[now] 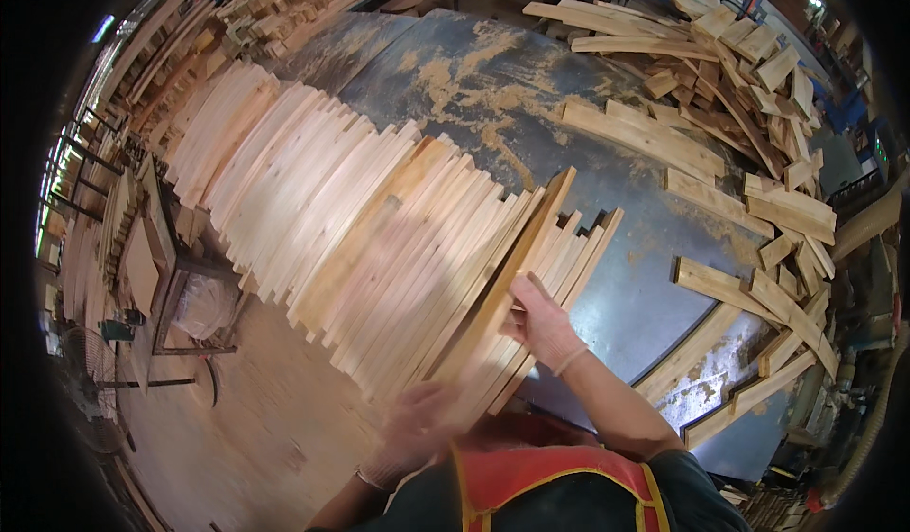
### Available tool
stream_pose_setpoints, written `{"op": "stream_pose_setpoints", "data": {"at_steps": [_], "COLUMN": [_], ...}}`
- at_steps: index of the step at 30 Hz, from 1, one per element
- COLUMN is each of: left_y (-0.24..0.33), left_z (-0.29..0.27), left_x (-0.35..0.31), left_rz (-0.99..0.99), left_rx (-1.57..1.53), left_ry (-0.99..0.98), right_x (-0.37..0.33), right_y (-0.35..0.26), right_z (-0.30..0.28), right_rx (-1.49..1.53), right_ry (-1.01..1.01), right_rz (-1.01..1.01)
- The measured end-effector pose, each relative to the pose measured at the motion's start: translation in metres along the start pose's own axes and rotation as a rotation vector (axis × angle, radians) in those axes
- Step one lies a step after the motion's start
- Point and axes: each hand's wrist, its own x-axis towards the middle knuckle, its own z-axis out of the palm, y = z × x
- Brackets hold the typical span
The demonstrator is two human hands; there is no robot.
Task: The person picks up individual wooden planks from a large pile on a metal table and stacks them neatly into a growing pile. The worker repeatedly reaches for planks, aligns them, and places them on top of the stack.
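A long row of pale wooden boards (313,181) stands on edge, packed side by side across the dark metal table. Near the row's right end, one wooden board (502,290) is raised and tilted, with a dark gap along its left side. My right hand (547,324), in a light glove, has its fingers closed around this board's right edge, partly hidden behind it. Several narrow boards (592,252) lie just to the right of that hand. My left hand (415,423), smeared by motion, is at the near end of the boards; its fingers cannot be made out.
Sawdust covers parts of the metal table (417,68). Loose boards and offcuts (758,106) pile up along its right side. Wooden stacks (275,6) stand at the far left. A standing fan (87,371) and a small metal-framed table (180,295) are on the left.
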Motion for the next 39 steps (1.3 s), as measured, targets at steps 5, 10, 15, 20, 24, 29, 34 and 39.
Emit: {"op": "stream_pose_setpoints", "data": {"at_steps": [5, 10, 15, 20, 24, 29, 34, 39], "left_y": [0.009, 0.027, 0.072, 0.082, 0.022, -0.057, -0.009, -0.011], "left_z": [-0.013, -0.020, -0.006, -0.027, -0.067, -0.155, -0.091, 0.094], "left_x": [0.021, 0.026, 0.066, 0.111, 0.128, 0.161, 0.189, 0.160], "left_rz": [0.197, 0.281, 0.737, 0.724, 0.295, -0.089, 0.122, 0.671], "left_rx": [-0.042, 0.194, 1.118, 1.277, 1.166, 0.568, 1.187, 1.095], "left_ry": [0.070, 0.314, 0.361, 0.237, 0.283, 0.549, 0.671, 0.373], "right_x": [0.024, -0.020, -0.063, -0.060, -0.053, -0.018, 0.016, -0.036], "right_y": [0.001, 0.005, -0.001, -0.009, -0.031, 0.029, 0.018, -0.171], "right_z": [-0.006, -0.029, -0.037, -0.033, -0.095, -0.168, -0.151, -0.193], "right_rx": [0.224, 0.159, -0.672, -1.500, -1.495, -0.925, -0.858, -1.647], "right_ry": [-0.026, -0.353, -0.149, -0.302, 0.327, 0.205, -0.204, 0.421], "right_rz": [-0.140, -0.219, -0.193, -0.760, -1.161, -0.438, -0.388, -0.517]}}
